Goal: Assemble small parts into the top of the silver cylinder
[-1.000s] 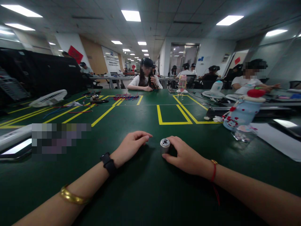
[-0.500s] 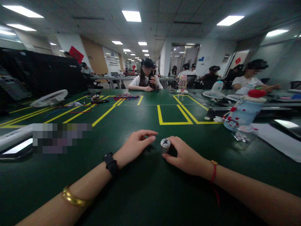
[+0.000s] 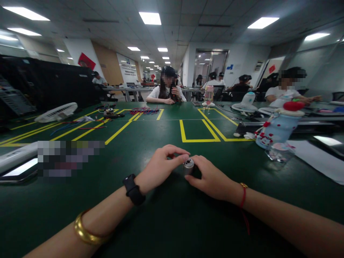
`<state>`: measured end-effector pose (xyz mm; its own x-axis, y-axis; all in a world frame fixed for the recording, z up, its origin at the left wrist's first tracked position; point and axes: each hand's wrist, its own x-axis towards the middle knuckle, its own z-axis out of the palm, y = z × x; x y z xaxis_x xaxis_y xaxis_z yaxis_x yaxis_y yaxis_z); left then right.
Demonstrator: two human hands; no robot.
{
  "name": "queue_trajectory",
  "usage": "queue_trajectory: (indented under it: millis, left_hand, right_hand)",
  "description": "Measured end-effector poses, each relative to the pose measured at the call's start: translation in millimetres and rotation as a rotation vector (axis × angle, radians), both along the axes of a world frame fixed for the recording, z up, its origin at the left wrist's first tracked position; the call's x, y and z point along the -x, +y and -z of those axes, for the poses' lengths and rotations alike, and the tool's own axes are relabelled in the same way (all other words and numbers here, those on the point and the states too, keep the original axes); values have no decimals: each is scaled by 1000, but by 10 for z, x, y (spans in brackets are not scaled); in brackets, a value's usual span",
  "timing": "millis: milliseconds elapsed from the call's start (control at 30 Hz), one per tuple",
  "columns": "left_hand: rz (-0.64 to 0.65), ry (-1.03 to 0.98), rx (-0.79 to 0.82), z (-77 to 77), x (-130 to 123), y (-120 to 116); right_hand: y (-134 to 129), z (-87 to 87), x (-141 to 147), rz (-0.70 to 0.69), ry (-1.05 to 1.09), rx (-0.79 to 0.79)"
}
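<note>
A small silver metal cylinder [image 3: 189,167] with dark holes in its top stands upright on the dark green table [image 3: 172,222]. My right hand [image 3: 211,177] is wrapped round its right side, thumb at the front and fingers behind. From the left, my left hand [image 3: 163,168] reaches the cylinder's upper left edge, its thumb and fingertips close together there. Whether those fingertips pinch anything small is too hidden to tell.
A blue bottle [image 3: 279,127] with a red top and a white sheet [image 3: 317,161] are at the right. White fans [image 3: 57,111] and loose wires [image 3: 146,110] lie farther back. A person [image 3: 166,89] sits across the table.
My left hand has moved right to the top of the cylinder, and its thumb and fingers have come closer together. My right hand has stayed round the cylinder.
</note>
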<state>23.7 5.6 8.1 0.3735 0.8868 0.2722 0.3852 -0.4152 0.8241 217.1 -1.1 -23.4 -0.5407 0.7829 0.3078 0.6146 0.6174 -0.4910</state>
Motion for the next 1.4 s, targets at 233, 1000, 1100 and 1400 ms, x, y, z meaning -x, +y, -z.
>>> queue_trajectory:
  millis: [233, 1000, 1100, 1400]
  left_hand:
    - [1, 173, 3, 123, 255, 52]
    - [81, 258, 117, 182, 371, 122]
    - [-43, 189, 154, 203, 415, 157]
    - [-82, 173, 147, 219, 416, 158]
  right_hand:
    - [-11, -11, -12, 11, -18, -3]
    - [-17, -19, -36, 19, -15, 33]
    - [-20, -35, -36, 21, -11, 43]
    - [-27, -44, -39, 18, 3, 64]
